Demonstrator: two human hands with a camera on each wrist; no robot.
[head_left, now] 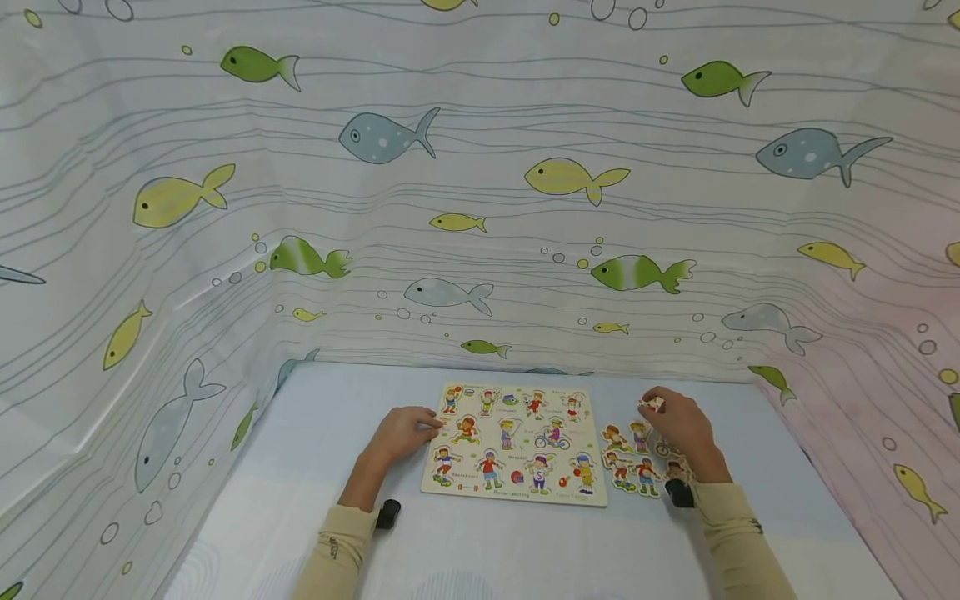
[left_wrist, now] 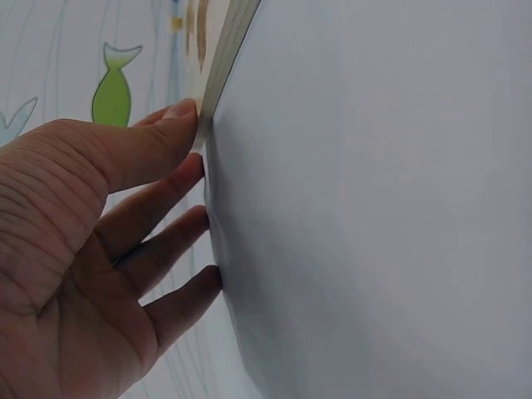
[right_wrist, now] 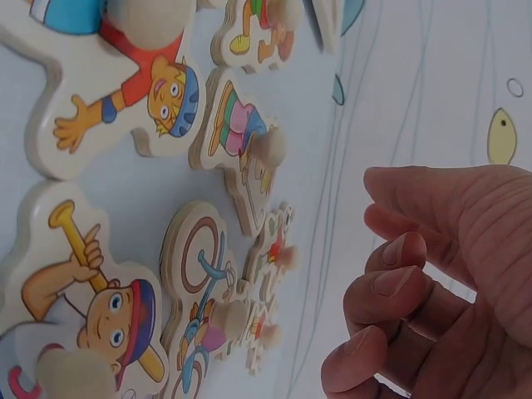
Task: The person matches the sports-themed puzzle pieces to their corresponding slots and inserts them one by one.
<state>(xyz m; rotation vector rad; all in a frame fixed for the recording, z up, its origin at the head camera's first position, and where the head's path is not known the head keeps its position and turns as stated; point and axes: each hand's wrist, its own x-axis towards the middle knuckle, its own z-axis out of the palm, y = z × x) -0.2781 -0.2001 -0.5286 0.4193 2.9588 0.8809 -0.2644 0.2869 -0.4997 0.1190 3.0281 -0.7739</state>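
In the head view a wooden puzzle board (head_left: 517,500) with printed sports figures lies on the table. My left hand (head_left: 405,432) is at its left edge; in the left wrist view the thumb (left_wrist: 166,150) touches the board's edge, while other fingertips rest on the table. To the right of the board, several knobbed figure pieces lie close together, among them a cyclist (right_wrist: 198,266) and a baseball player (right_wrist: 108,307). My right hand (head_left: 678,423) hovers over them with bent fingers, near a small piece (head_left: 651,404). The right wrist view shows nothing between those fingers.
A pale cloth covers the table (head_left: 300,492). Fish-patterned curtain (head_left: 480,250) surrounds its back and both sides. Each wrist bears a small black device, one by the left cuff (head_left: 387,514) and another by the right (head_left: 680,492).
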